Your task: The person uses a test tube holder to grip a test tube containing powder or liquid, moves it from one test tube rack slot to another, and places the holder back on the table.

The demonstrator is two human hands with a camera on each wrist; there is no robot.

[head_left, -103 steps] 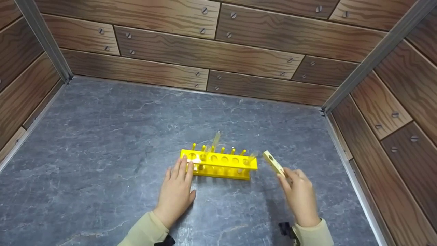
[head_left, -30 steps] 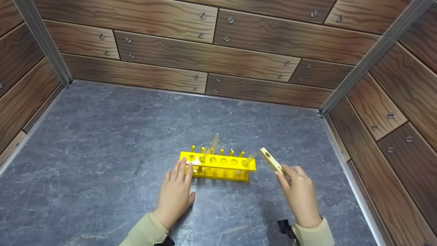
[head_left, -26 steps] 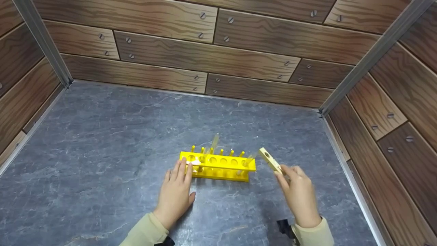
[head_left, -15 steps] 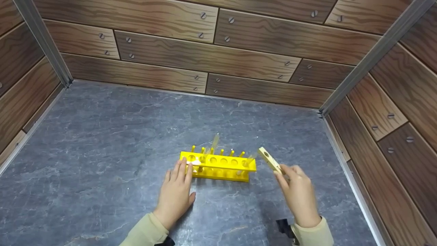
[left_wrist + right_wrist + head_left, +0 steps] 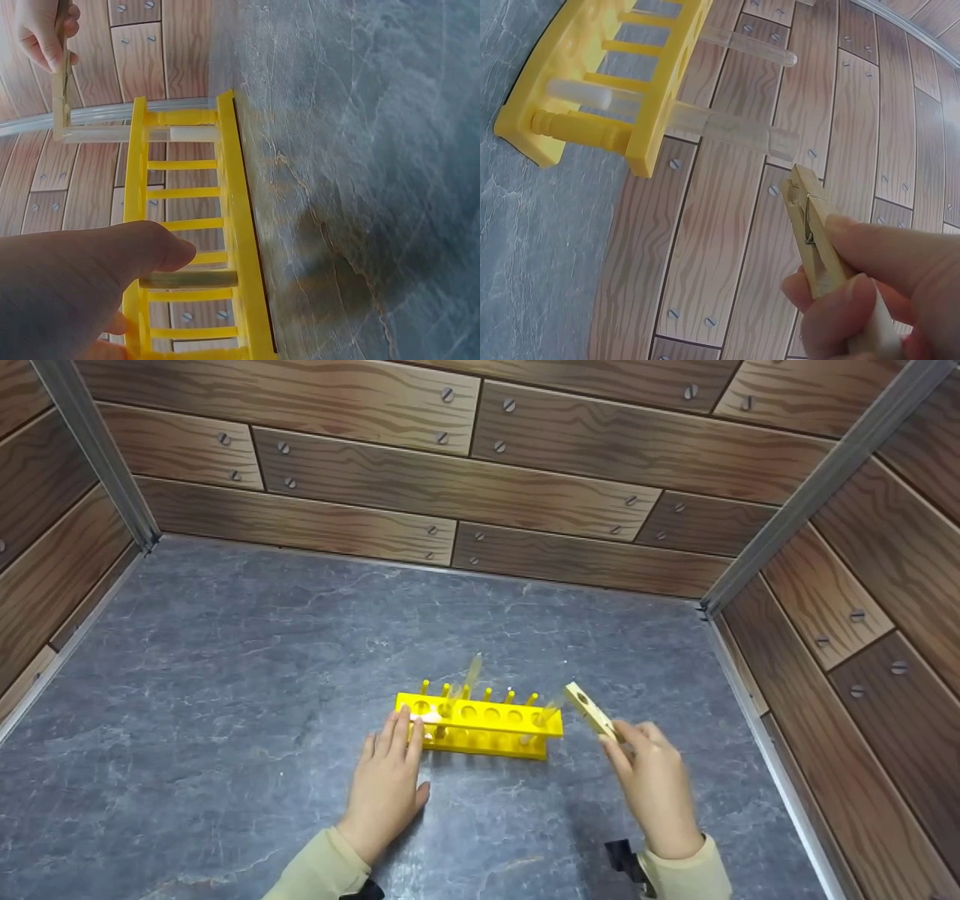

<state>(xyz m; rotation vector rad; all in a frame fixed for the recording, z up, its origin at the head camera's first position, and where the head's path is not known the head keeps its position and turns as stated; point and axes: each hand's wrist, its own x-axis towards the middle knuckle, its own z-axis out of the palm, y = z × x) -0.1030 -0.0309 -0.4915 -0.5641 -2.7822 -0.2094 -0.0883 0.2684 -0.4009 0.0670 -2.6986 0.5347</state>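
Observation:
A yellow test tube rack [image 5: 480,714] stands on the grey surface. My left hand [image 5: 386,784] rests straight fingers on its left end. My right hand [image 5: 660,787] pinches a wooden test tube clamp [image 5: 590,711] near its middle. The clamp's tip is close to the mouth of a clear test tube [image 5: 731,131] in the rack's rightmost hole; whether they touch, I cannot tell. White contents show at that tube's bottom in the right wrist view. Another tube [image 5: 187,279], with brownish contents, stands beside my left thumb. A third tube [image 5: 474,666] sits upside down over a back peg.
Wood-patterned walls enclose the surface at the back wall [image 5: 420,472], left and right. Grey metal strips [image 5: 825,487] run along the corners. The rack's back row carries several upright pegs [image 5: 488,694]. Dark straps show at both cuffs.
My right hand has shifted slightly left with the clamp, bringing its tip nearer the rightmost tube. The left hand stays on the rack. The head view has tilted a little.

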